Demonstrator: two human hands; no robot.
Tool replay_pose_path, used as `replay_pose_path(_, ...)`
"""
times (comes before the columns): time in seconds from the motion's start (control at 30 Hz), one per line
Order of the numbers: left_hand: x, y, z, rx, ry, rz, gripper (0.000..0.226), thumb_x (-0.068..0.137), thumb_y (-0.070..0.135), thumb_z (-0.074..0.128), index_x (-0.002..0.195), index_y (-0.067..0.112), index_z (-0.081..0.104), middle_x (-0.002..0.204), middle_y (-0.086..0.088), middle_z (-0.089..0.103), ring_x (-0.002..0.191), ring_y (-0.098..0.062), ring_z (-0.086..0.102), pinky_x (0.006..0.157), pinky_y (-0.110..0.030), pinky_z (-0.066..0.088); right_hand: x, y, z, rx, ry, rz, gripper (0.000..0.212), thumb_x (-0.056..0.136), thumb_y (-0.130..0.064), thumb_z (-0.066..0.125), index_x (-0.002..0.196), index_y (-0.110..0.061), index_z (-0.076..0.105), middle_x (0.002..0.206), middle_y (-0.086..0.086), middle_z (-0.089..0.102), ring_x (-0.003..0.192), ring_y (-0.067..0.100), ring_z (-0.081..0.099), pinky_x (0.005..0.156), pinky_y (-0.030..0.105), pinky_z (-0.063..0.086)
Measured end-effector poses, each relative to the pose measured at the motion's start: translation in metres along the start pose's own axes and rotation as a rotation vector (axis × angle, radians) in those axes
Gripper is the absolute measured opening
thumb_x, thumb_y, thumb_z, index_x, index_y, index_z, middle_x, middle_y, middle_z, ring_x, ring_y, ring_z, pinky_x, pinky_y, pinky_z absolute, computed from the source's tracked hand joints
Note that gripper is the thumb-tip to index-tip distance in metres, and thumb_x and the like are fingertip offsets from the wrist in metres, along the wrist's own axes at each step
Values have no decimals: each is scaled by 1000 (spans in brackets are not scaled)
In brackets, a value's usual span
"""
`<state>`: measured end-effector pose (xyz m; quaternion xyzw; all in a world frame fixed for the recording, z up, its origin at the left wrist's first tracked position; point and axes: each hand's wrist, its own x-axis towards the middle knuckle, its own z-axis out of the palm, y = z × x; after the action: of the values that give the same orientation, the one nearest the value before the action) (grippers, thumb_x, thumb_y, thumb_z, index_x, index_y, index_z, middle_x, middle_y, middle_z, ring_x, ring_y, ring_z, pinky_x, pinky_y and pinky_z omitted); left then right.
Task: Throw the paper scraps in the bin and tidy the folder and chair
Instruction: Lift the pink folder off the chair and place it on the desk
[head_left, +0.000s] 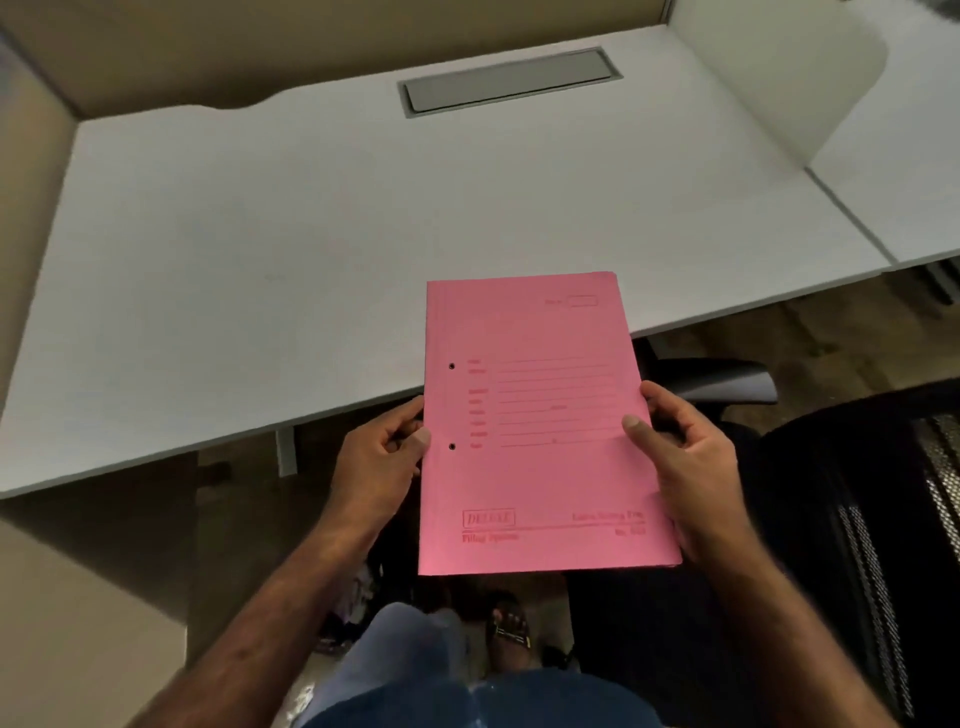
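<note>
A closed pink folder (540, 431) with two punched holes on its left side is held flat in the air, its far end over the front edge of the white desk (260, 260). My left hand (387, 457) grips its left edge and my right hand (691, 457) grips its right edge, thumbs on top. A black mesh office chair (857, 519) stands at the right, beside my right arm, with its armrest (722, 382) just under the desk edge. No paper scraps or bin can be made out.
A grey cable flap (509, 80) is set in the far side of the desk. Beige partition walls (31, 171) enclose the desk at left and back, and a white divider (779, 78) stands at the right. My legs and a sandalled foot (511, 639) are below.
</note>
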<state>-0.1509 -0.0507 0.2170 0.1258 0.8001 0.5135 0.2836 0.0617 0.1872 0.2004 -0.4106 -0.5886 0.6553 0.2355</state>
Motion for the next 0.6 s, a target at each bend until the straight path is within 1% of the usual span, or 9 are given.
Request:
replay_pose_path(0.1,16,9,-16,-20,9,3,39,102,36,66,110,73,62,106,31,76,97,12,71,59,-7,55,20,-9,24,-25,-31,-9,48,94,-31,81,138,-42,66,126,-13,75,103,18,81,81,41,68)
replay_pose_path(0.17,30,13,-30,-28,32,6,41,102,35,65,107,76,61,100,28,76,92,13,71,58,-6,54,34,-16,41,-23,-45,-20,45,95,-29,80,136,-42,67,126,-13,75,104,18,80,80,39,68)
replay_pose_path(0.23,47,14,-45,-46,59,12,36,104,32,65,119,65,66,95,14,77,85,4,73,65,-12,55,46,-24,61,-20,-47,-37,44,96,-25,80,135,-41,68,126,-13,76,106,16,79,81,32,67)
replay_pose_path(0.27,55,14,-53,-45,70,16,34,104,31,65,125,58,67,94,9,76,84,-1,74,68,-17,55,53,-28,71,-25,-45,-42,45,96,-24,79,137,-38,68,124,-13,76,106,15,79,82,31,66)
replay_pose_path(0.33,71,14,-68,-35,89,25,33,104,30,65,130,51,67,96,8,77,88,-8,74,74,-22,57,66,-35,90,-49,-44,-39,47,96,-23,79,140,-35,67,119,-17,76,104,18,79,87,38,67)
replay_pose_path(0.37,78,15,-76,-35,102,25,33,104,30,65,130,49,67,97,10,78,88,-8,74,76,-24,58,72,-38,99,-69,-46,-41,46,97,-24,78,140,-36,67,116,-20,75,103,22,78,87,41,67)
replay_pose_path(0.43,93,15,-90,-34,127,32,31,103,29,66,127,47,70,95,14,79,80,-3,72,75,-24,58,83,-43,116,-97,-46,-60,45,97,-27,78,139,-39,67,114,-24,74,100,26,78,84,43,68)
replay_pose_path(0.5,107,15,-103,-28,150,35,28,101,29,68,125,43,72,93,17,79,73,-2,69,71,-23,57,92,-47,132,-106,-44,-79,45,97,-29,77,139,-40,67,115,-27,72,96,21,80,76,36,68)
replay_pose_path(0.6,124,15,-118,-25,167,48,26,100,31,70,124,40,74,91,24,78,76,-1,69,62,-13,56,104,-52,151,-102,-43,-98,44,98,-28,77,139,-39,67,113,-31,72,90,10,79,65,22,63)
